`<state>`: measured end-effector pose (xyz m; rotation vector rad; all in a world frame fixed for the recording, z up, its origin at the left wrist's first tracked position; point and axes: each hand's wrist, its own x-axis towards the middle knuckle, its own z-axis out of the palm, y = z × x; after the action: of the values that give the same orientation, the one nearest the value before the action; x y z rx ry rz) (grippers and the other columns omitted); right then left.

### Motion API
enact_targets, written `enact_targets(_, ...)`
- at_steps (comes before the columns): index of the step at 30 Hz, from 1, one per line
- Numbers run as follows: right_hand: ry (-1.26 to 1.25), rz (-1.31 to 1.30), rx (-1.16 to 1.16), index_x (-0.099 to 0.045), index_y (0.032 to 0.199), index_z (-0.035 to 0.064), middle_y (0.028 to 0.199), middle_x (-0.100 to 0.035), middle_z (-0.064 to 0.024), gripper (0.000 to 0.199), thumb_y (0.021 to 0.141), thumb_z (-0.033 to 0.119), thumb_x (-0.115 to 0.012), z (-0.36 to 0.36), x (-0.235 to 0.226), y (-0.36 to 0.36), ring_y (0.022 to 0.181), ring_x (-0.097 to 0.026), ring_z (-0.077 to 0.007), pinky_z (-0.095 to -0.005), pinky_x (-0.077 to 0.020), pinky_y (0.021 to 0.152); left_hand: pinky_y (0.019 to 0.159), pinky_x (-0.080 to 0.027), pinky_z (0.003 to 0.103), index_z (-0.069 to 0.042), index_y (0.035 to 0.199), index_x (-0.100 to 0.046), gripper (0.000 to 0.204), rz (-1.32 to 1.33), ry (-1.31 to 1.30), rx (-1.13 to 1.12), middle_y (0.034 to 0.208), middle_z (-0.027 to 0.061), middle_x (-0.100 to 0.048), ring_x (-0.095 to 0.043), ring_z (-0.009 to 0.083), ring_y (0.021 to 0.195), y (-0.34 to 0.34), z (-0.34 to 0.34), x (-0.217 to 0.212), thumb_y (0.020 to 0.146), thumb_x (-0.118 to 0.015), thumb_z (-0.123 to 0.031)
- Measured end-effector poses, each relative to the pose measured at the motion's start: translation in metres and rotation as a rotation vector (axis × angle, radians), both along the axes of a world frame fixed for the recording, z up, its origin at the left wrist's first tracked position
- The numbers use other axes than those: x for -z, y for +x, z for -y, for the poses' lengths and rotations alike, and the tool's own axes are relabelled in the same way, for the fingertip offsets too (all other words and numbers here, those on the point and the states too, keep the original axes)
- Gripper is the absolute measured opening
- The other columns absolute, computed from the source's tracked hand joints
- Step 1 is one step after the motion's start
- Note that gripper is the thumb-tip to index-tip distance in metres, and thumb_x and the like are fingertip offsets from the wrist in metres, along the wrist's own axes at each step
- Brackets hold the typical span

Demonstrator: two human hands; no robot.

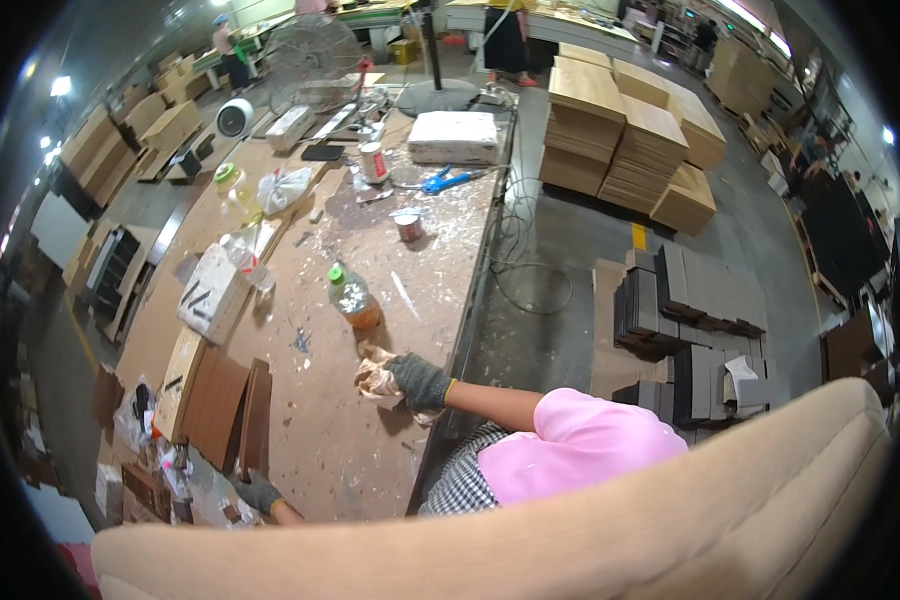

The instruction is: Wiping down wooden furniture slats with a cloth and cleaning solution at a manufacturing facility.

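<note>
- And here's the right hand (420,383), grey-gloved, just below centre at six o'clock, curled in a grip
- Right forearm (495,402) bare beyond the pink sleeve (600,430), reaching in from four o'clock, pointing to nine
- Left hand (258,492), gloved too, down at half past seven, pointing to ten, finger pose too small to tell

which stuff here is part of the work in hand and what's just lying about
Seemingly in use:
crumpled wad, held in the right hand
brown boards, near the left hand

Probably just lying about:
blue tool
red-and-white can
knotted plastic bag
</note>
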<state>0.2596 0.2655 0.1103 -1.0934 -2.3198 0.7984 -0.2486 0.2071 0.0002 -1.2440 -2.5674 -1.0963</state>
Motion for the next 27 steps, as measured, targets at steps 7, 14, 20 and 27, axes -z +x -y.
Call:
enact_targets(7, 0.351, 0.115, 0.182, -0.062, 0.124, 0.0069, 0.111, -0.066, -0.0227, 0.052, 0.078, 0.027, -0.075, -0.006, 0.036, 0.007, 0.105, -0.065, -0.0376, -0.0398, -0.0510, 0.093, 0.106, -0.043, 0.042, 0.003, 0.133, -0.056, 0.049, 0.403, -0.005, 0.397, 0.131, 0.0217, -0.061, -0.057, 0.0374, 0.119, 0.157, 0.084, -0.014, 0.090, -0.068, -0.017)
enact_targets(14, 0.173, -0.202, -0.182, -0.068, 0.108, 0.0091, 0.096, -0.069, -0.0175, 0.039, 0.074, 0.025, -0.073, 0.030, -0.003, -0.075, 0.091, -0.067, -0.0339, -0.0421, -0.0529, 0.083, 0.105, -0.044, 0.042, 0.002, 0.132, -0.059, 0.045, 0.590, -0.262, 0.609, 0.132, 0.0199, -0.062, -0.058, 0.0363, 0.120, 0.238, 0.140, 0.001, 0.091, -0.067, -0.016)
enact_targets(20, 0.322, -0.281, -0.510, -0.054, 0.138, 0.0128, 0.132, -0.053, -0.0192, 0.070, 0.080, 0.052, -0.063, 0.085, 0.070, -0.135, 0.131, -0.042, -0.0427, -0.0681, -0.0188, 0.112, 0.105, -0.044, 0.042, 0.001, 0.131, -0.061, 0.042, 0.533, -0.380, 0.566, 0.132, 0.0184, -0.062, -0.058, 0.0354, 0.121, 0.247, 0.182, -0.005, 0.093, -0.066, -0.014)
enact_targets(27, 0.396, 0.338, -0.223, -0.054, 0.139, 0.0132, 0.146, -0.046, -0.0230, 0.063, 0.085, 0.045, -0.059, -0.070, 0.053, -0.179, 0.137, -0.039, -0.0414, -0.0624, -0.0226, 0.114, 0.107, -0.049, 0.044, 0.007, 0.132, -0.047, 0.040, 1.626, 0.239, 0.188, 0.118, 0.0224, -0.061, -0.060, 0.0339, 0.117, 0.288, 0.149, -0.058, 0.100, -0.058, -0.014)
